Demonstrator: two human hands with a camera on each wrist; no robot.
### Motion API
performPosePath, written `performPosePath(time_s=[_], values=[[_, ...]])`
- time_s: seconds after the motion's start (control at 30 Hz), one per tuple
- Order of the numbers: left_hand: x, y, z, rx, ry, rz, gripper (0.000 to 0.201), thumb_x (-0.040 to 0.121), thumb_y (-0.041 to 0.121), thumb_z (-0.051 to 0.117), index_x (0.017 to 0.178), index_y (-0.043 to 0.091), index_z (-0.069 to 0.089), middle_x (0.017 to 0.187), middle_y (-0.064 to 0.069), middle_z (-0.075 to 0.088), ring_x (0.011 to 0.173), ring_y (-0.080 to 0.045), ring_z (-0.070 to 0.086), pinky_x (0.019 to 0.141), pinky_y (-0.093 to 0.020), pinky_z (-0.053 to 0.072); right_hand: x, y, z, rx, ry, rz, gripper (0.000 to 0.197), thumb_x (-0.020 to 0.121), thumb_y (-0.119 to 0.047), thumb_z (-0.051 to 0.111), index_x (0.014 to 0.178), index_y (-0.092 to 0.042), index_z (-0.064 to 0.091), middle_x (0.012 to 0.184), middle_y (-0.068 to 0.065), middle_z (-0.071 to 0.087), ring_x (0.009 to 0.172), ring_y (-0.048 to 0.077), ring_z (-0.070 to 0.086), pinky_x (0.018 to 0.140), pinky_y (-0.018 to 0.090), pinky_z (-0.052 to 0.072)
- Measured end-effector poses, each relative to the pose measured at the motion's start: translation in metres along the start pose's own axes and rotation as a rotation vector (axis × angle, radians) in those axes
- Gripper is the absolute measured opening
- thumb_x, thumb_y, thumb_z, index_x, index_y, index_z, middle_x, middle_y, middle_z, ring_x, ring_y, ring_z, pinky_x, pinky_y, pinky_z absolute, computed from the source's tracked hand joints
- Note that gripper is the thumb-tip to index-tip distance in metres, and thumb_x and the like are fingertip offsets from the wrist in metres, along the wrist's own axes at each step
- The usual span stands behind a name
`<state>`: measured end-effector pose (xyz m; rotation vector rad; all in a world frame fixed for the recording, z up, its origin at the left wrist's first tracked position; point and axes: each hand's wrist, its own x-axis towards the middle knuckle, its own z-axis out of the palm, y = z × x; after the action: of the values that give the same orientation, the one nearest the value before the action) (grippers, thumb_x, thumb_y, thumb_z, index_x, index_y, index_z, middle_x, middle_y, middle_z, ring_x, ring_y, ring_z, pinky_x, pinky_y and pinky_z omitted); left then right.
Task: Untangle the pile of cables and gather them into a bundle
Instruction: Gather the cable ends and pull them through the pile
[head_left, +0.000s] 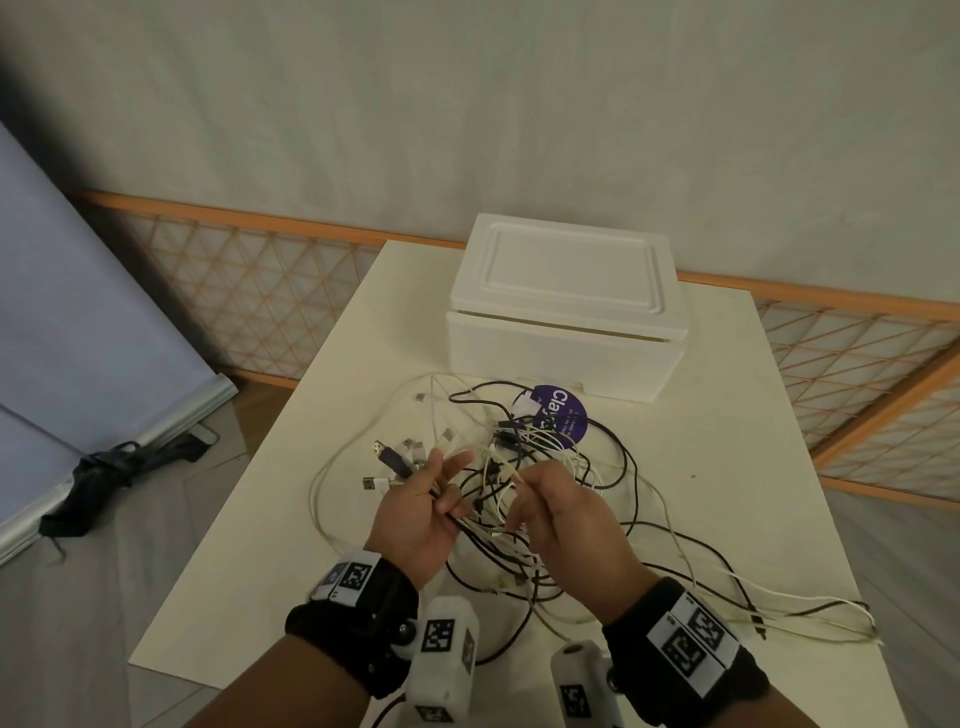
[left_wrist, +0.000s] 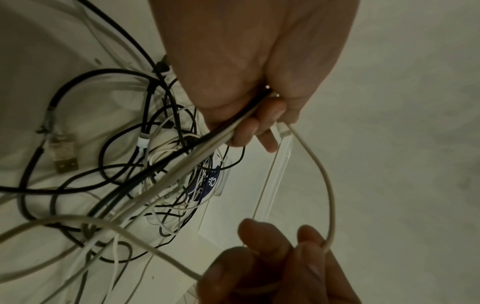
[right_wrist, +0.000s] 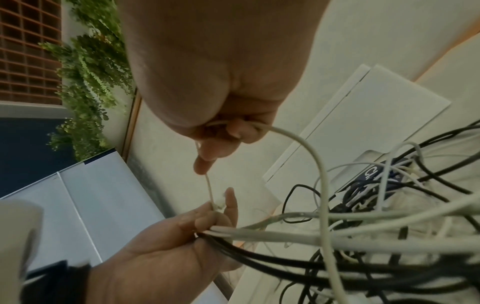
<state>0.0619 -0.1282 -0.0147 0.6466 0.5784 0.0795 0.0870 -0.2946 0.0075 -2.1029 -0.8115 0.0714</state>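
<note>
table (head_left: 727, 467), hands (head_left: 415, 514) gripping cables (head_left: 613, 462)

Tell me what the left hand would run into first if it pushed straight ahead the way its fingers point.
Probably the plug ends it already holds: the left hand points up-table, with USB connectors fanned just past its fingertips. Beyond them lies bare table, then the white foam box. Depth is unclear.

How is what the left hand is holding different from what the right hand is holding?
The left hand grips many cables at once, black and white together, with plugs sticking out past its fingers; the right hand pinches just one white cable. The left hand lies palm up; the right shows its back. Both hold cables that run into the same tangled pile on the table.
</note>
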Motion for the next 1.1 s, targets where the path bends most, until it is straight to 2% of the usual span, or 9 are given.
performPosePath(time_s=[0.07,0.17,0.33,0.4,0.5,0.67,0.87,1.0,1.1], values=[[0.001,-0.002,0.002,0.002,0.05,-0.008,0.055,0.1,0.024,0.044,0.053,0.013,0.07,0.078,-0.008,0.057,0.037,-0.005,0.032,0.04,-0.019,0.034,0.0,0.0,-0.001,0.009,0.048,-0.002,0.029,0.095,-0.042,0.032,0.099,-0.02,0.051,0.069,-0.019,0.061,0.057,-0.004,0.055,0.053,0.006,0.036],[0.004,-0.004,0.002,0.001,0.083,-0.045,0.028,0.097,0.021,0.051,0.072,0.011,0.058,0.069,-0.007,0.062,0.038,-0.007,0.035,0.041,-0.021,0.035,0.003,-0.001,-0.003,0.037,0.133,0.04,0.022,0.095,-0.039,0.035,0.097,-0.023,0.05,0.069,-0.014,0.063,0.06,0.002,0.059,0.053,0.011,0.041],[0.0,-0.003,-0.004,0.175,-0.043,-0.193,0.005,0.079,0.014,0.066,0.08,0.011,0.063,0.055,0.001,0.043,0.04,-0.006,0.031,0.043,-0.02,0.032,0.018,-0.003,-0.016,0.204,0.433,0.222,0.014,0.098,-0.02,0.043,0.087,-0.028,0.046,0.065,-0.003,0.065,0.046,0.008,0.054,0.045,0.022,0.045],[-0.001,-0.006,-0.006,0.229,-0.035,-0.21,0.009,0.078,0.008,0.065,0.07,0.012,0.062,0.051,0.003,0.034,0.039,-0.006,0.028,0.044,-0.021,0.029,0.023,0.0,-0.023,0.226,0.452,0.235,0.012,0.099,-0.02,0.043,0.089,-0.025,0.047,0.068,-0.003,0.065,0.045,0.008,0.053,0.046,0.024,0.044],[0.003,-0.011,-0.008,0.172,0.046,-0.205,0.033,0.086,0.007,0.06,0.055,0.015,0.055,0.044,0.004,0.029,0.034,-0.007,0.025,0.041,-0.022,0.027,0.023,0.003,-0.021,0.117,0.218,0.123,0.007,0.097,-0.022,0.045,0.093,-0.021,0.051,0.067,-0.008,0.064,0.054,0.005,0.056,0.052,0.023,0.047],[0.009,-0.011,-0.009,-0.046,0.024,-0.113,0.019,0.077,0.018,0.064,0.065,0.012,0.051,0.049,0.003,0.033,0.042,-0.009,0.028,0.044,-0.022,0.033,0.01,0.012,-0.008,-0.143,-0.27,-0.083,0.018,0.092,-0.036,0.036,0.096,-0.026,0.05,0.073,-0.009,0.066,0.064,0.006,0.06,0.061,0.024,0.048],[0.006,0.0,-0.017,-0.231,-0.13,-0.103,0.039,0.041,0.016,0.081,0.065,0.01,0.052,0.073,-0.008,0.06,0.046,-0.014,0.04,0.051,-0.027,0.04,0.002,0.024,-0.011,-0.341,-0.442,-0.067,0.021,0.094,-0.022,0.045,0.111,-0.029,0.055,0.087,-0.003,0.069,0.079,0.016,0.063,0.067,0.024,0.043],[0.003,-0.004,-0.004,-0.1,-0.022,-0.069,0.027,0.086,0.03,0.06,0.069,0.015,0.045,0.059,-0.001,0.047,0.055,-0.014,0.048,0.058,-0.027,0.041,-0.002,0.024,-0.014,-0.43,-0.48,-0.041,0.024,0.096,-0.029,0.043,0.115,-0.031,0.057,0.093,0.0,0.07,0.085,0.019,0.064,0.072,0.029,0.049],[-0.002,-0.001,0.001,-0.133,0.036,-0.039,0.041,0.097,0.039,0.045,0.064,0.014,0.047,0.051,-0.001,0.048,0.067,-0.02,0.063,0.076,-0.038,0.055,0.0,0.02,-0.029,-0.361,-0.453,0.061,0.028,0.095,-0.045,0.048,0.119,-0.038,0.062,0.103,-0.011,0.071,0.091,0.006,0.064,0.082,0.025,0.049]])
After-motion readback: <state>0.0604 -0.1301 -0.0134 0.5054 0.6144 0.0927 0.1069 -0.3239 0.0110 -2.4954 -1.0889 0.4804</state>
